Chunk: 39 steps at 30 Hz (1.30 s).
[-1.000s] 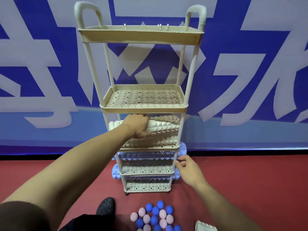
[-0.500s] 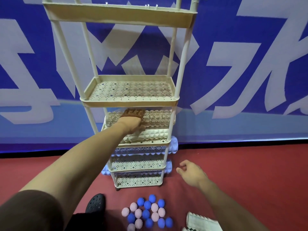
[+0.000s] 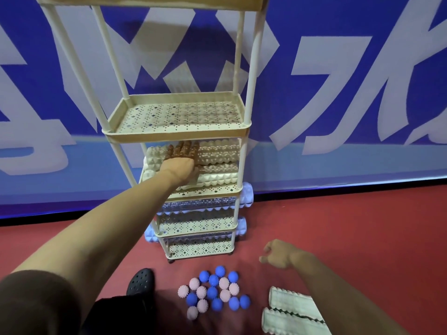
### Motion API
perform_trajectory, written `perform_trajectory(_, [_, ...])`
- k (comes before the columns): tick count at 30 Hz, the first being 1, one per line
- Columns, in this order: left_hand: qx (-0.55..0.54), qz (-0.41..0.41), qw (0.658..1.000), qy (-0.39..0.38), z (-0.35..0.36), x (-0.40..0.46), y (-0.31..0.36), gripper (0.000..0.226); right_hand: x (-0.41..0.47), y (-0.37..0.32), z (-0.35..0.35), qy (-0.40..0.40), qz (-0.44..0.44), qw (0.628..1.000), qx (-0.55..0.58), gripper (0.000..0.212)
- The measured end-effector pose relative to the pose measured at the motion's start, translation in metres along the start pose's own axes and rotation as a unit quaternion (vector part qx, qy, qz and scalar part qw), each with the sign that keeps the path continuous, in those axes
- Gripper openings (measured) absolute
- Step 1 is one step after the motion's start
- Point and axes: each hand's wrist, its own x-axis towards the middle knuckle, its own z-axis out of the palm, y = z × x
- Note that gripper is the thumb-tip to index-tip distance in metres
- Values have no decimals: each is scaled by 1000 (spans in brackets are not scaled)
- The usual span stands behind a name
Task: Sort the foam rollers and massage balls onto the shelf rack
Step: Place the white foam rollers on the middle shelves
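Note:
A tall cream shelf rack (image 3: pixel 179 137) stands on the red floor against a blue banner. Two cream ridged foam rollers (image 3: pixel 219 153) lie on its third shelf. My left hand (image 3: pixel 180 163) reaches in under the second shelf and lies flat on them with fingers spread. Light blue rollers (image 3: pixel 247 195) fill the two shelves below, their ends sticking out at the sides. Blue and pink spiky massage balls (image 3: pixel 212 292) are clustered on the floor in front of the rack. My right hand (image 3: pixel 278 256) hovers low, right of the rack's foot, loosely curled and holding nothing.
Two more cream rollers (image 3: pixel 290 302) lie on the floor at the lower right, under my right forearm. A black clog (image 3: pixel 141 281) is on the floor left of the balls. The second shelf holds nothing, and the top shelf is cut off by the frame.
My left hand has pushed the cream roller fully onto the third shelf and flattened on top of it. My right hand has left the rack's post and dropped toward the floor.

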Motion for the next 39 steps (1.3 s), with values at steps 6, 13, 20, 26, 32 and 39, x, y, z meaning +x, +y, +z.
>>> perform_trajectory(6, [-5, -17, 1000, -22, -5, -2, -5, 55, -6, 16, 3, 4, 15, 1000, 24, 52])
perform_trajectory(13, [18, -12, 999, 39, 5, -19, 11, 58, -6, 18, -3, 46, 2, 999, 27, 54])
perform_trajectory(20, [-71, 103, 961, 245, 44, -77, 47, 38, -10, 17, -7, 105, -28, 994, 11, 53])
perform_trajectory(26, [-114, 233, 944, -202, 121, -119, 110, 39, -5, 41, 18, 26, -5, 1000, -15, 52])
perform_trajectory(32, [-127, 164, 880, -426, 198, -128, 160, 20, 27, 97, 68, -32, 17, 999, 2, 31])
perform_trajectory(39, [-132, 88, 837, -523, 298, -136, 219, 42, 70, 183, 153, -107, 67, 991, 41, 58])
